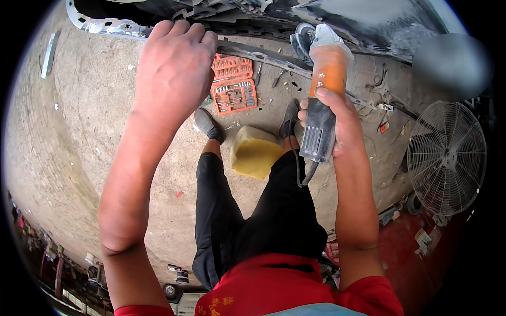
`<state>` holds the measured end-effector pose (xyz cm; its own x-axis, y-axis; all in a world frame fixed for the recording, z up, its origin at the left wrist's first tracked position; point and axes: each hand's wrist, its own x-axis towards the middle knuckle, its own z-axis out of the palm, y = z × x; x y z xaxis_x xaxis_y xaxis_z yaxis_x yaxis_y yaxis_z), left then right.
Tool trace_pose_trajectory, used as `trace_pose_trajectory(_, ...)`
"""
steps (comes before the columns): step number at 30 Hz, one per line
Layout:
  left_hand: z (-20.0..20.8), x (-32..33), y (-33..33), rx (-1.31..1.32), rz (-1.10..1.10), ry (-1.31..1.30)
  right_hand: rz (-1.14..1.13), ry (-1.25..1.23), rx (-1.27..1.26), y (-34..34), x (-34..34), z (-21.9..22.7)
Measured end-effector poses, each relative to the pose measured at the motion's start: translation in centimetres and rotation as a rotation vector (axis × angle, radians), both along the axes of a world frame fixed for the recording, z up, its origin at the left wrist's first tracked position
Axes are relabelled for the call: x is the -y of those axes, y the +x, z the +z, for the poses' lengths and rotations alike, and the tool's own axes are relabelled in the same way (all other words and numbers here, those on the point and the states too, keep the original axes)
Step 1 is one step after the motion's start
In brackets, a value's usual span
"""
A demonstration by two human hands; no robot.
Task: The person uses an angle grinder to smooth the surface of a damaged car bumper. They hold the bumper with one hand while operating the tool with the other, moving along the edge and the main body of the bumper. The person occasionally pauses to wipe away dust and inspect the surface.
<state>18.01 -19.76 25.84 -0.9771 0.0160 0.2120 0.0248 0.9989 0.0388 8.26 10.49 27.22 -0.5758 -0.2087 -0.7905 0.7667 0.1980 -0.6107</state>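
In my right hand (341, 118) I hold an angle grinder (329, 71) with an orange and dark grey body, fingers wrapped round its rear half. Its head points away from me, and the disc and guard (303, 41) sit close to the edge of a car body (379, 29) with a scuffed, greyish surface. The grinder's black cord hangs from its rear end. My left hand (176, 71) is curled over the long metal rail (113, 27) along the car's near edge; its fingertips are hidden behind the rail.
An orange socket set case (234, 97) lies unfolded on the concrete floor with tools beside it. Between my feet is a yellow foam block (258, 155). A large round fan (447, 158) stands at the right. A metal strip (50, 55) lies far left.
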Motion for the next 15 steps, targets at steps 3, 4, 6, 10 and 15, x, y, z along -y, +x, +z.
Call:
trace_pose_trajectory(3, 0.1, -0.1, 0.0, -0.008, -0.001, 0.022, 0.022, 0.015, 0.002, -0.3, 0.3, 0.2)
trace_pose_trajectory(4, 0.2, 0.0, -0.1, 0.000, -0.004, 0.020, 0.027, 0.019, 0.003, -0.4, 0.5, -0.1)
trace_pose_trajectory(6, 0.3, 0.0, -0.2, 0.017, -0.009, 0.015, 0.027, 0.032, -0.004, -0.6, 0.5, -0.2)
trace_pose_trajectory(10, 0.3, 0.1, 0.0, 0.003, -0.012, 0.014, -0.011, 0.046, -0.016, -0.4, -0.2, 0.1)
trace_pose_trajectory(15, 0.4, -0.1, -0.1, 0.031, 0.004, 0.008, -0.054, 0.067, -0.034, -1.3, -0.9, -0.4)
